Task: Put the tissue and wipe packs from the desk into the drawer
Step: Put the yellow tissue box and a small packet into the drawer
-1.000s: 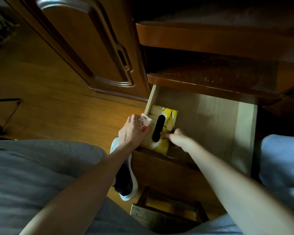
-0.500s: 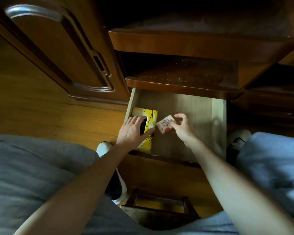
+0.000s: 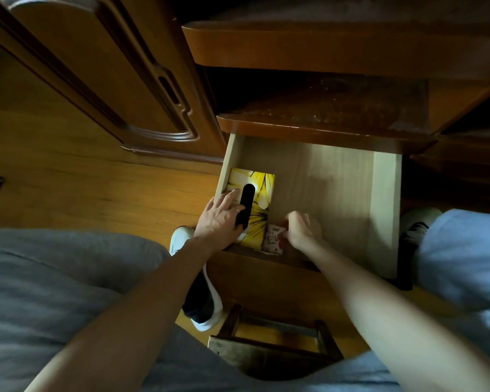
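Observation:
The light wood drawer (image 3: 385,210) stands pulled out below the dark desk shelves. A yellow tissue box (image 3: 262,193) with a black oval slot lies along the drawer's left wall. My left hand (image 3: 219,219) rests on the box with fingers spread flat. A small white pack with red print (image 3: 272,241) stands at the drawer's front edge, right beside the box. My right hand (image 3: 303,232) pinches the pack's right side with curled fingers.
A brown cabinet door (image 3: 102,69) hangs open at the left over the wooden floor (image 3: 96,199). A dark shelf (image 3: 323,114) overhangs the drawer's back. My grey-trousered knees, a white and black shoe (image 3: 201,301) and a small wooden stool (image 3: 275,343) sit below the drawer.
The small pack passed from my left hand to my right, then moved down to the drawer's front beside the yellow box. My left hand settled flat on the box.

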